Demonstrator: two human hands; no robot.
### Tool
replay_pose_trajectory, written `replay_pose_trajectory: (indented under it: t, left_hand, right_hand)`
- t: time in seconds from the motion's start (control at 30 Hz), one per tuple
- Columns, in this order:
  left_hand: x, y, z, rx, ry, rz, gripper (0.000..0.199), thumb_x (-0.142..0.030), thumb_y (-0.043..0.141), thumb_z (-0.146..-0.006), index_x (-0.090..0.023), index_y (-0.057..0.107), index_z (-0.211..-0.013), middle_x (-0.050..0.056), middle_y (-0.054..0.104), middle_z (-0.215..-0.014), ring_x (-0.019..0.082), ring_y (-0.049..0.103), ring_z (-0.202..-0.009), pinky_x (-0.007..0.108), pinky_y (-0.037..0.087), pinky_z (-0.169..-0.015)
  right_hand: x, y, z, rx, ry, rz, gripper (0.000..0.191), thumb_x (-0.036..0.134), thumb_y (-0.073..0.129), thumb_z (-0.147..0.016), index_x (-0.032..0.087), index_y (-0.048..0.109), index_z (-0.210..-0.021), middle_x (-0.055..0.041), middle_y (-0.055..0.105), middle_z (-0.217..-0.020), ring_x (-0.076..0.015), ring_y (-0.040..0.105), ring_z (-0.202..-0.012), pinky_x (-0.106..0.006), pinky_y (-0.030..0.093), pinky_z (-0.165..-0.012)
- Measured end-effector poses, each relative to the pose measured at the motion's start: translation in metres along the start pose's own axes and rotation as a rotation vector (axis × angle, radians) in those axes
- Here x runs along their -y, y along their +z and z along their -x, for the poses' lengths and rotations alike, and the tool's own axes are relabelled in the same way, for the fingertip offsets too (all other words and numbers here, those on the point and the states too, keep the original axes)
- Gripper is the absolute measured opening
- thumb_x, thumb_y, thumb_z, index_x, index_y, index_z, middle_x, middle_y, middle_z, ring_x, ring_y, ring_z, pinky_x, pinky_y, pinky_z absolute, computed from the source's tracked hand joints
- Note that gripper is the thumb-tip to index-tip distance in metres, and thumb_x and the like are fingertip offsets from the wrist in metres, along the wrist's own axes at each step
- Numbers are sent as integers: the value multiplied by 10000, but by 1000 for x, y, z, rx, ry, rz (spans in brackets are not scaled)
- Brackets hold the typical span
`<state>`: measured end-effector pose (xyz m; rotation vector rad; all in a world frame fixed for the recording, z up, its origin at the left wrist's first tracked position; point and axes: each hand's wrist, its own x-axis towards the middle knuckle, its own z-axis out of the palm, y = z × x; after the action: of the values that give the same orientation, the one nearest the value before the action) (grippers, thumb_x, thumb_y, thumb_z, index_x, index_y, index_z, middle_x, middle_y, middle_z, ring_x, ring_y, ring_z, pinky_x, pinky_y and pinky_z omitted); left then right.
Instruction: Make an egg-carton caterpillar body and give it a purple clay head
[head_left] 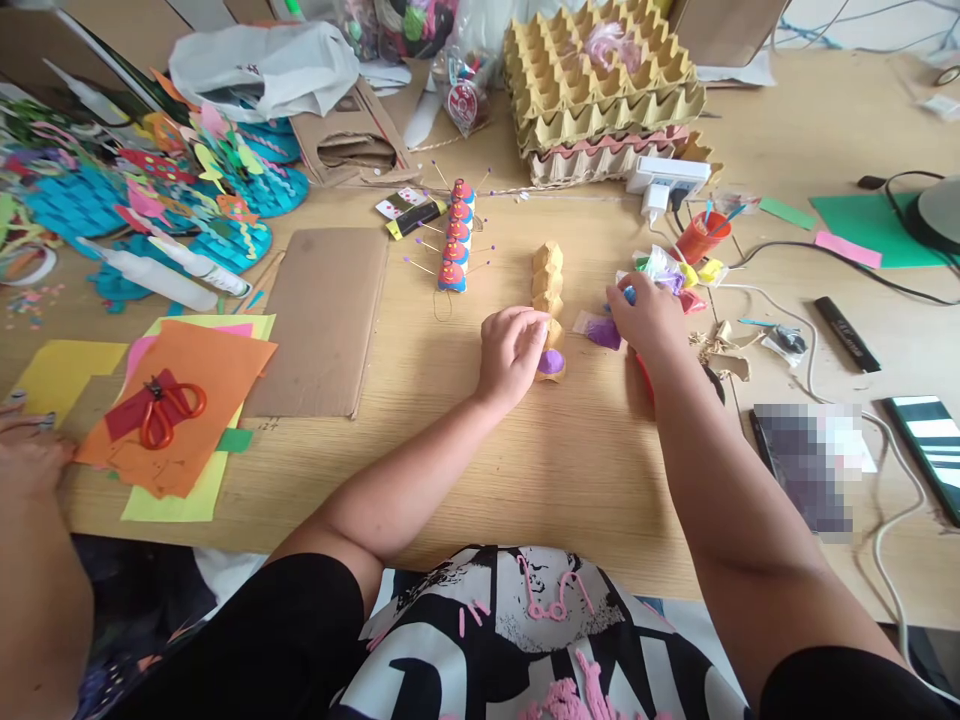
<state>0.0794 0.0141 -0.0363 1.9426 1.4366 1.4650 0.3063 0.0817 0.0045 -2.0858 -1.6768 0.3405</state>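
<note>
A yellow egg-carton strip (548, 275) lies lengthwise on the table, with purple clay (552, 361) on its near cup. My left hand (512, 352) is closed at the strip's left side, its curled fingertips on the carton; their exact grip is partly hidden. To the right, my right hand (649, 318) pinches a small blue clay packet (630, 295) at the edge of a pile of coloured clay packets (664, 268). Between the hands lies an opened purple clay packet (602, 331). A finished-looking red and blue caterpillar (454, 235) with pin-like legs stands farther back left.
Orange-handled scissors (159, 410) rest on coloured paper at left, beside a cardboard sheet (322, 320). Another person's hand (31, 450) is at the far left. Egg trays (600, 90) are stacked behind; a power strip (667, 174), cables, red cup (703, 237) and phone (926, 445) lie right.
</note>
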Motion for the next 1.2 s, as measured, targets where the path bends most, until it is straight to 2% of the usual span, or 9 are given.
replay_pose_trajectory:
  t: [0.13,0.2,0.27,0.33,0.47,0.63,0.77,0.97,1.2]
  left_hand:
    - [-3,-1,0,-22,22,17,410,-545,481,-1117,-240,753,-1144,76,781,-1196,220,685,-1225,396,473,-1137]
    - [-5,-2,0,-43,45,30,380,-527,500,-1114,-238,744,-1153,80,772,-1196,223,680,-1223,401,474,-1140]
    - [-7,-4,1,-60,70,33,356,-513,513,-1110,-238,731,-1171,83,763,-1202,226,673,-1227,407,472,-1149]
    - [-9,-5,0,-66,91,25,334,-498,523,-1107,-241,713,-1206,88,752,-1224,229,665,-1242,413,470,-1160]
    - [-10,-6,1,-40,138,2,275,-451,579,-1085,-258,701,-1239,97,722,-1248,241,646,-1263,427,473,-1168]
    - [-8,-5,1,-22,177,-22,255,-431,629,-1060,-266,689,-1245,88,717,-1233,245,647,-1240,436,473,-1163]
    - [-7,-5,1,-42,140,-11,281,-447,654,-1049,-255,697,-1249,89,715,-1239,241,644,-1251,425,486,-1160]
    - [-11,-6,3,-33,126,13,290,-452,700,-1021,-255,729,-1231,93,709,-1247,245,641,-1261,422,498,-1168]
    - [-7,-2,4,-4,-15,20,304,-473,740,-992,-251,743,-1199,98,712,-1279,249,650,-1311,430,503,-1205]
  right_hand:
    - [1,2,23,-177,-178,-295,271,404,677,-956,260,641,-1183,-137,627,-1251,-305,629,-1164,-533,554,-1045]
    - [6,10,45,-135,-304,-527,305,361,654,-966,289,593,-1256,-98,636,-1211,-238,649,-1050,-440,599,-934]
    - [11,23,68,-62,-361,-722,403,313,675,-939,306,539,-1318,-71,641,-1202,-196,669,-956,-381,609,-837]
    - [13,37,88,-58,-355,-806,427,276,670,-932,304,539,-1336,-84,658,-1252,-209,694,-1041,-375,615,-848]
    - [11,48,102,-66,-393,-831,511,259,672,-941,310,540,-1432,-109,673,-1350,-260,693,-1217,-442,622,-965]
    - [5,39,96,-86,-483,-746,398,326,713,-971,306,643,-1363,-104,703,-1322,-293,684,-1240,-494,614,-1017]
    - [2,39,92,-136,-502,-747,366,406,754,-974,310,674,-1319,-91,725,-1268,-295,673,-1233,-514,584,-1058]
    - [3,46,93,-99,-437,-883,360,501,733,-987,305,672,-1283,-85,721,-1260,-272,684,-1208,-481,569,-1081]
    - [5,45,92,-99,-441,-837,285,506,709,-992,315,675,-1200,-82,731,-1184,-277,681,-1170,-508,557,-1075]
